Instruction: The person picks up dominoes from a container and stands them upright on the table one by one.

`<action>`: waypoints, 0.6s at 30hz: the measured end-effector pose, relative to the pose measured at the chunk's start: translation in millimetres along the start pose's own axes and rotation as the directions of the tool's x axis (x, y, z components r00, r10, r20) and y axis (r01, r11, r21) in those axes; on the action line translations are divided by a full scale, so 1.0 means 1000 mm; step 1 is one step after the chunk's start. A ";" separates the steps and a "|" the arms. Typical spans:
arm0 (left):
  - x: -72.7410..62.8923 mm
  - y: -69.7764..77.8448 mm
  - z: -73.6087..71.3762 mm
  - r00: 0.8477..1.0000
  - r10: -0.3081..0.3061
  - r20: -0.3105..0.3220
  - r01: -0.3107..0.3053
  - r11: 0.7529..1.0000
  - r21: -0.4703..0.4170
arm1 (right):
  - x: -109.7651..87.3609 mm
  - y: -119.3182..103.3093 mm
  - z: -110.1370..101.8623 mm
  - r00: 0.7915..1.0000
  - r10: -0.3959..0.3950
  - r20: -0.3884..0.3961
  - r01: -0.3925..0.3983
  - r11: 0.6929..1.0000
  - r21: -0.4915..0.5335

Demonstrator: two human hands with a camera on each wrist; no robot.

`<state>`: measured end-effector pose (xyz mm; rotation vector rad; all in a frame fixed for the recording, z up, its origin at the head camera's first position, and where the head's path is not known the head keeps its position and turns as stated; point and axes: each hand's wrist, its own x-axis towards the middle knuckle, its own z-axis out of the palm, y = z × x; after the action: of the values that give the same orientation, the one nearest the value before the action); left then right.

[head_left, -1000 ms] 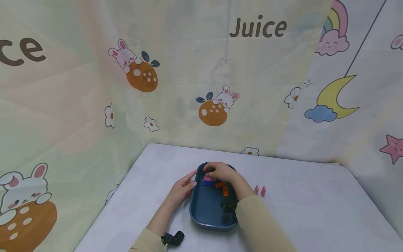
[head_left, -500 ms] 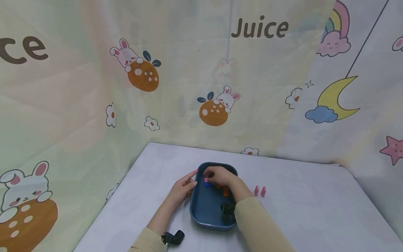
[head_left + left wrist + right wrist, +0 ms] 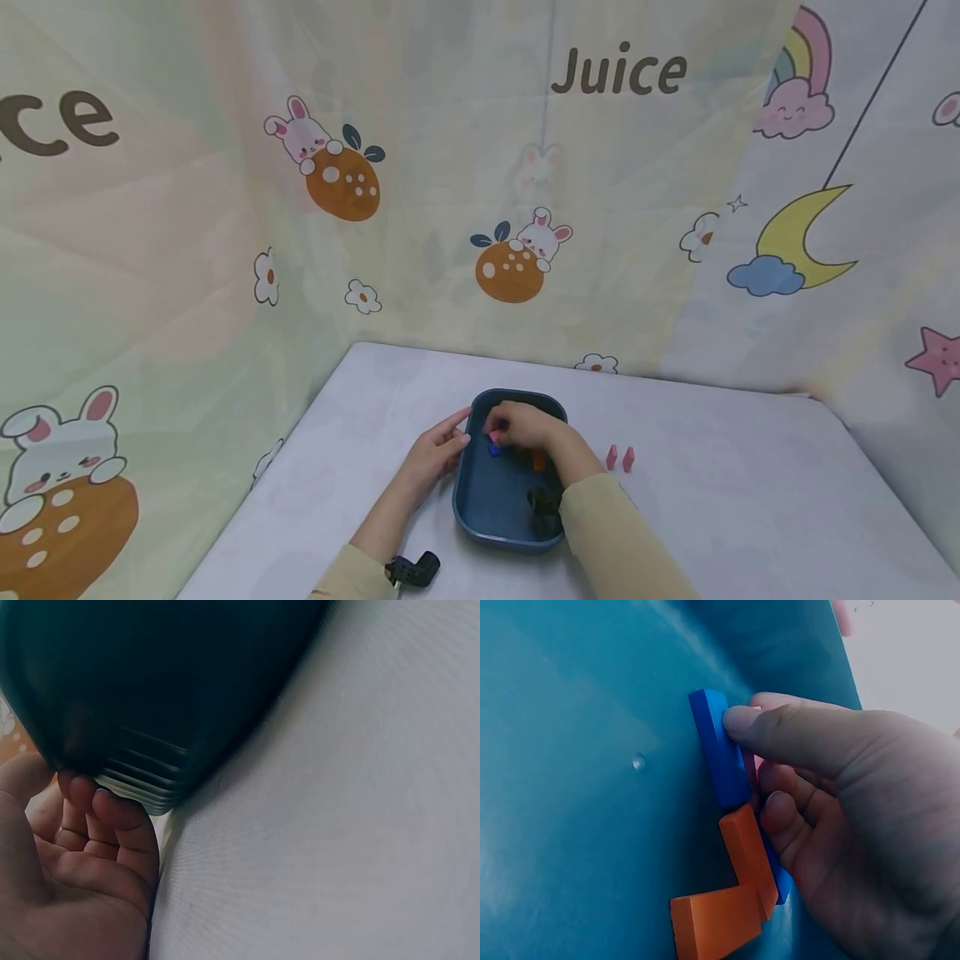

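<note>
Inside the dark blue tray (image 3: 468, 517), my right hand (image 3: 527, 427) pinches a blue block (image 3: 718, 750) together with a pink block (image 3: 493, 436). The thumb lies on the blue block, and most of the pink one is hidden behind it. Just below the fingertips are two orange blocks (image 3: 718, 919) (image 3: 748, 855), touching each other. Part of another blue block (image 3: 781, 879) shows behind them. My left hand (image 3: 433, 452) holds the tray's left side, thumb at the rim and curled fingertips against the outer wall (image 3: 142, 769).
Two pink blocks (image 3: 612, 457) (image 3: 628, 459) stand on the white table (image 3: 735, 483) to the right of the tray. A patterned cloth (image 3: 420, 167) hangs behind and beside the table. Each wrist carries a small black camera (image 3: 414, 570).
My right hand has come slightly nearer in the tray. The blue and pink blocks in it have shifted towards me and turned. My left hand keeps its place on the tray.
</note>
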<state>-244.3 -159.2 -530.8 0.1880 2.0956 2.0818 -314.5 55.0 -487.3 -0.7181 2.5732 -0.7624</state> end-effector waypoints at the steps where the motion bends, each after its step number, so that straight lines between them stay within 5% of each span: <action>1: 0.000 0.000 0.000 1.000 0.000 0.000 0.000 1.000 0.000 | 0.000 0.000 0.000 1.000 0.003 -0.003 -0.003 1.000 0.003; 18: -0.001 0.003 0.002 1.000 -0.012 -0.006 0.012 1.000 0.012 | -0.009 -0.006 -0.013 0.997 -0.025 -0.074 0.029 0.998 0.055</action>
<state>-243.1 -157.6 -527.8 0.1709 2.1082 2.0654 -311.2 60.4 -472.2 -0.7214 2.6002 -0.8814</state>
